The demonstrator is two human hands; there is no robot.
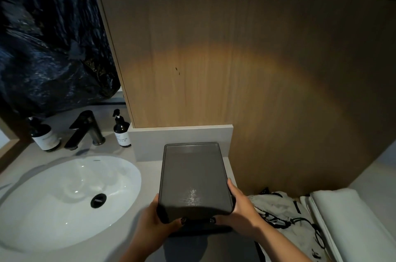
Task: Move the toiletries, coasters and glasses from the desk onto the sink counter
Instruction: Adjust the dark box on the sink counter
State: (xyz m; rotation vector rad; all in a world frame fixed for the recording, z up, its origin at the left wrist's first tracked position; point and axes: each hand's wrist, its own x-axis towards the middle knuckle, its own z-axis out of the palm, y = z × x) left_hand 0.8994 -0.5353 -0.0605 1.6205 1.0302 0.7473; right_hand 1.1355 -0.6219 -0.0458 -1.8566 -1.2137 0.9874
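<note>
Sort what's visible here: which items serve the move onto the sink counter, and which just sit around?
In use: dark tray, left hand, right hand, sink counter.
Bystanders: two pump bottles, faucet, basin, patterned cloth.

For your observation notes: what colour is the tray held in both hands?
Dark grey, nearly black, plain with no pattern: the tray, seen in the head view.

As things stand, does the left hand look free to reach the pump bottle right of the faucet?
Probably not yet: the left hand and right hand both grip the dark tray. Otherwise the path over the counter to the pump bottle looks unobstructed.
</note>
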